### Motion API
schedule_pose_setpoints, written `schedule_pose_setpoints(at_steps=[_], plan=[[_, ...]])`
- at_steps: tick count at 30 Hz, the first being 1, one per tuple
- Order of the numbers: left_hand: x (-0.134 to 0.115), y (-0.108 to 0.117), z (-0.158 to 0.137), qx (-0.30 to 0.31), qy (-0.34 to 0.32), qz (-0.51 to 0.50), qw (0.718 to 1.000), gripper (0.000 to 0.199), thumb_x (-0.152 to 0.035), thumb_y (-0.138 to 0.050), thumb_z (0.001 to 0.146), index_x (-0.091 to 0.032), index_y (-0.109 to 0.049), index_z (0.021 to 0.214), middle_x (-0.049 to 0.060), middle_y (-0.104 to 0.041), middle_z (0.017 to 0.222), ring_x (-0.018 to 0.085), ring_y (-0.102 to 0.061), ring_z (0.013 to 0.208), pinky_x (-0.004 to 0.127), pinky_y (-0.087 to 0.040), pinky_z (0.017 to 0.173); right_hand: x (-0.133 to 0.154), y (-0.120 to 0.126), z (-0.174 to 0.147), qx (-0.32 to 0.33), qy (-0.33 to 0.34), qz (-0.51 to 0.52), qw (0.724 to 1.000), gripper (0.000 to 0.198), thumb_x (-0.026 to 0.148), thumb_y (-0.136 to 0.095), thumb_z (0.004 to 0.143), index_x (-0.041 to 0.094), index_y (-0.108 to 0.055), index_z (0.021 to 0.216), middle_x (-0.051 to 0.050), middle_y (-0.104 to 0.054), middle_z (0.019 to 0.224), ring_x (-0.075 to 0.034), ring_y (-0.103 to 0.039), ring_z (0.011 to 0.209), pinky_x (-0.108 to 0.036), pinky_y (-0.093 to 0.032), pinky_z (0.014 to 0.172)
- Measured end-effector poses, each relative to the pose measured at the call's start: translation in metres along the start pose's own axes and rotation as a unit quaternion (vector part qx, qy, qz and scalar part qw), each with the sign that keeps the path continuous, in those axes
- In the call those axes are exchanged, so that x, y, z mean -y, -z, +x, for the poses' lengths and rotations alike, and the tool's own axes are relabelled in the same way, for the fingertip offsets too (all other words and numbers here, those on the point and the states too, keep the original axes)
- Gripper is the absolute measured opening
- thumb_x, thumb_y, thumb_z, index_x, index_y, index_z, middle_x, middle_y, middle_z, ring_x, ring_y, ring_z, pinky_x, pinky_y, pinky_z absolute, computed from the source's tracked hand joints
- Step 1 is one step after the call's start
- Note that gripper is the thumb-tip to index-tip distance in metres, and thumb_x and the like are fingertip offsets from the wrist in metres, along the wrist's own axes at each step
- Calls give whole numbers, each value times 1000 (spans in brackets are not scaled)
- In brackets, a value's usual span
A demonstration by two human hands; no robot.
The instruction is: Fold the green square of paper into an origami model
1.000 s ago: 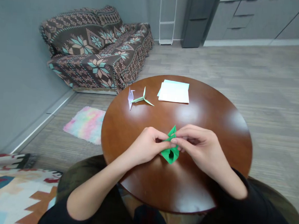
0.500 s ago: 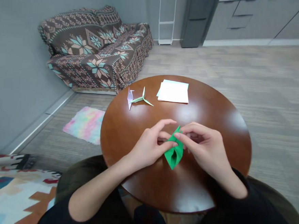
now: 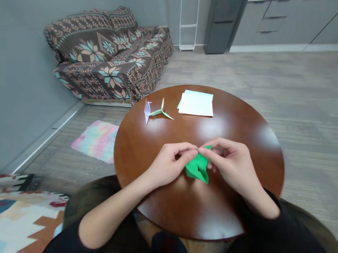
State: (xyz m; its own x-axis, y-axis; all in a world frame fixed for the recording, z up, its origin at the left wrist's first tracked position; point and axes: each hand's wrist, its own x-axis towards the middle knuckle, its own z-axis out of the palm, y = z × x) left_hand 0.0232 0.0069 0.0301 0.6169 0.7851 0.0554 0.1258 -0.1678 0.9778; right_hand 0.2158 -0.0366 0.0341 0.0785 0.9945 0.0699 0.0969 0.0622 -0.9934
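A folded piece of green paper (image 3: pixel 197 168) is held over the near half of the round brown table (image 3: pixel 223 219). My left hand (image 3: pixel 169 163) pinches its upper left edge between thumb and forefinger. On the other side, my right hand (image 3: pixel 230 161) pinches the paper's top close to the left fingertips. The lower part of the paper spreads out below the fingers, with an opening between its folds. Some fingers of my right hand are hidden behind the paper.
At the table's far left lie a purple folded-paper bird (image 3: pixel 147 111) and a pale green folded-paper piece (image 3: pixel 161 110). A stack of white and light blue paper sheets (image 3: pixel 196 104) lies at the back. Beyond stands a sofa (image 3: pixel 110 57) with a patterned cover.
My left forefinger has come down from its raised position, closing on the paper's top beside my right fingertips. The green paper has turned, and its lower point has swung to the right.
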Motion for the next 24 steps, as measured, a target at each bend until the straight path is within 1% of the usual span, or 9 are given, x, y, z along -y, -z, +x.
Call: schedule_pose_setpoints(at_steps=[2,5,7,10,12,15,17,21,24], plan=[[0,1,-1,-3,-43,-49,998,40,-51,-53,101,-18,-68,120,11,-76,110,24,-71,101,33,-52,93,-2,4,2,-26,-11,24,999,26,41,-87,79,18,-77,80,2,-64,52,-12,-53,41,-24,-43,41],[-2,2,-2,55,-64,-89,992,49,-48,-73,89,-22,-60,129,11,-74,116,25,-72,101,34,-55,91,-1,8,3,-50,-5,35,998,24,40,-87,78,19,-76,79,2,-65,52,-12,-54,40,-23,-44,39],[-4,2,-2,73,-63,-47,994,42,-38,-81,84,-22,-68,120,10,-75,114,24,-71,100,34,-55,91,1,9,2,-57,14,22,998,20,37,-87,79,20,-76,78,2,-65,52,-12,-55,42,-23,-44,40],[-7,1,0,85,-72,17,994,18,-31,-76,89,-20,-79,102,10,-77,109,25,-71,101,34,-53,94,5,6,-1,-61,43,-4,997,17,33,-85,81,20,-75,76,2,-65,54,-12,-57,46,-23,-45,44],[-6,0,1,86,-66,32,994,17,-32,-74,90,-18,-82,96,10,-78,103,23,-72,94,31,-53,88,5,4,-1,-62,53,4,997,16,32,-85,81,20,-74,80,2,-66,58,-12,-57,46,-23,-46,44],[-3,-3,2,51,-23,36,998,21,-37,-77,88,-16,-82,89,7,-79,88,19,-70,77,28,-51,74,2,2,-1,-75,77,44,993,23,29,-84,83,23,-66,96,3,-70,69,-12,-60,50,-23,-48,46],[0,-4,2,13,21,4,1000,26,-40,-80,84,-15,-81,82,5,-77,79,18,-69,71,27,-52,69,0,3,0,-82,102,33,991,22,29,-77,90,25,-60,102,1,-73,81,-14,-66,62,-24,-52,54],[3,-7,3,-29,69,-105,992,28,-41,-85,77,-14,-78,81,4,-76,77,19,-72,69,29,-58,72,-2,2,-1,-33,142,-55,988,12,30,-72,94,23,-64,99,-4,-72,98,-19,-69,88,-32,-56,80],[5,-9,3,-23,65,-123,990,23,-35,-85,79,-15,-77,87,4,-76,81,18,-73,70,28,-60,72,-4,-1,-2,19,106,-40,993,13,29,-77,90,22,-67,92,-3,-72,90,-18,-68,81,-32,-57,77]])
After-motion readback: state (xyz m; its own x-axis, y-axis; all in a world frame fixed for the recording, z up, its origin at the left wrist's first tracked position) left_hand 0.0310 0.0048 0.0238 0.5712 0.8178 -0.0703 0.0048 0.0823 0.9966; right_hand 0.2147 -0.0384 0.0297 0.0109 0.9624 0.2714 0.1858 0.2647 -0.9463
